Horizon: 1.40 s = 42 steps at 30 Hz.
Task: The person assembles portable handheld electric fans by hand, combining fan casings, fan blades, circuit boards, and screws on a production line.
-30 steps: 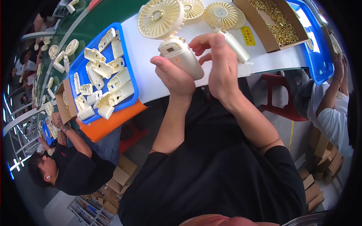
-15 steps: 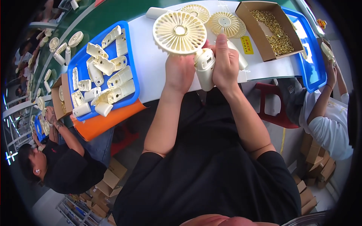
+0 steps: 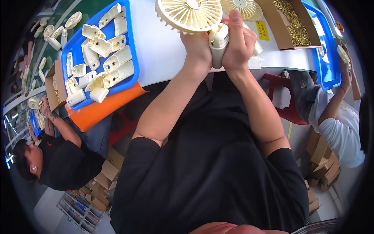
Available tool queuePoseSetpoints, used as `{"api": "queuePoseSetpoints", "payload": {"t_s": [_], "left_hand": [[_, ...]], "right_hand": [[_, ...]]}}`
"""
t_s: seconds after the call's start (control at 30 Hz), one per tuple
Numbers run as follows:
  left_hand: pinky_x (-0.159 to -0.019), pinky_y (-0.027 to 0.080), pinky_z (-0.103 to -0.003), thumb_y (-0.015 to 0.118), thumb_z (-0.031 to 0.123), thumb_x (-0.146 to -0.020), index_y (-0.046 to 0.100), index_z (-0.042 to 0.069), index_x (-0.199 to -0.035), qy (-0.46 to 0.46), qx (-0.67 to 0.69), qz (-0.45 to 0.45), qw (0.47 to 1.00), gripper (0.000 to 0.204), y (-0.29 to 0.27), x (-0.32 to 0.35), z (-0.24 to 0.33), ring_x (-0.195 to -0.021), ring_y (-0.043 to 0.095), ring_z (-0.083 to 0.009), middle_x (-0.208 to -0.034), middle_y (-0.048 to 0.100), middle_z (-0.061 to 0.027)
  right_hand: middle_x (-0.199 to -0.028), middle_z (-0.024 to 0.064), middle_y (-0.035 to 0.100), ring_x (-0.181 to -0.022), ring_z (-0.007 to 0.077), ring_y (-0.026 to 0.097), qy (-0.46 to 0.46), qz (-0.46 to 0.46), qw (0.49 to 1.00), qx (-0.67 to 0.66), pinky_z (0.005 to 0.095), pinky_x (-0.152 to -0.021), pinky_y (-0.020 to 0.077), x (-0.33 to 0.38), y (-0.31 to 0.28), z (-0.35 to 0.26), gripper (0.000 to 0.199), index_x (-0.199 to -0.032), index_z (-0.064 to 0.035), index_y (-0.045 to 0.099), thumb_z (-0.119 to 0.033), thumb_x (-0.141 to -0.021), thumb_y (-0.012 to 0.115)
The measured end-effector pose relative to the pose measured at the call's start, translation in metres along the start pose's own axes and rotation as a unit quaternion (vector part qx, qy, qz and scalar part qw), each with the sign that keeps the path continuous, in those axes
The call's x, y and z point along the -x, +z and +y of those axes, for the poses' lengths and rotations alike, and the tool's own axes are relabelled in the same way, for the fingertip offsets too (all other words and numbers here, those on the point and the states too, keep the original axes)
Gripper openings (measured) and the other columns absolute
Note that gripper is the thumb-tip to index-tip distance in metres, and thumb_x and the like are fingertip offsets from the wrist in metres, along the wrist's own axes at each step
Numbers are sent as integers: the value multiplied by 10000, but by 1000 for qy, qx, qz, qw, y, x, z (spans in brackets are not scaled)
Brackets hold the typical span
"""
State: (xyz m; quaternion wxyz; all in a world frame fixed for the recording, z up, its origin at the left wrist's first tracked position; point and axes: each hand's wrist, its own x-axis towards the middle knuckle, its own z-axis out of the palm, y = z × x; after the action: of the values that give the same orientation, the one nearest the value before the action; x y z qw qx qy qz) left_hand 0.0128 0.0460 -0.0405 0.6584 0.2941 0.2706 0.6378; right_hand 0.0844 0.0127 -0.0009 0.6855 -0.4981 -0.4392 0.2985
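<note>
Right hand (image 3: pixel 239 50) grips the fan (image 3: pixel 219 52) by its handle; left hand (image 3: pixel 198 48) alongside, fingers hidden, grip cannot be told. Blue tray (image 3: pixel 133 39) at left.

The upper edge crops the fan head (image 3: pixel 189 16) and cardboard box (image 3: pixel 277 24), whose brass pieces (image 3: pixel 298 34) look too small to separate; the fan head hides fingers of the left hand (image 3: pixel 198 50).

The round, cream plastic fan head (image 3: pixel 187 18) bore a radiating slatted pattern — the rectangular plastic tray (image 3: pixel 132 37) was blue. The small metal pieces (image 3: pixel 298 29) were gold.
</note>
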Motion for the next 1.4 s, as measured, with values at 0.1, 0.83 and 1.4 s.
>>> {"api": "queuePoseSetpoints", "payload": {"t_s": [0.1, 0.83, 1.4], "left_hand": [[-864, 564, -341, 481, 408, -1045, 587, -55, -1259, -30, -137, -5, 990, 521, -3, 6, 3, -993, 685, -189, -1122, 702, -136], [-601, 468, -314, 261, 515, -1110, 573, 38, -1003, -111, -12, -122, 986, 580, -2, 37, 75, -641, 559, -180, -797, 611, -91], [-781, 529, -283, 276, 510, -1111, 638, 28, -1080, -61, -112, -100, 987, 604, -1, 55, 60, -879, 655, -127, -956, 675, -42]], "right_hand": [[-718, 44, 695, -643, 79, 577, 49, 6, 999, -3, 250, -607, 453, 2, -4, 6, 576, -835, 50, 758, -390, -1096, 492], [-775, -11, 596, -666, 73, 504, 250, -98, 960, -77, 256, -546, 401, 16, 8, -36, 622, -987, 11, 695, -427, -1114, 273], [-758, 77, 628, -690, 141, 538, 112, -45, 992, -25, 323, -639, 447, 38, 12, -32, 363, -859, 29, 600, -209, -1035, 390]]}}
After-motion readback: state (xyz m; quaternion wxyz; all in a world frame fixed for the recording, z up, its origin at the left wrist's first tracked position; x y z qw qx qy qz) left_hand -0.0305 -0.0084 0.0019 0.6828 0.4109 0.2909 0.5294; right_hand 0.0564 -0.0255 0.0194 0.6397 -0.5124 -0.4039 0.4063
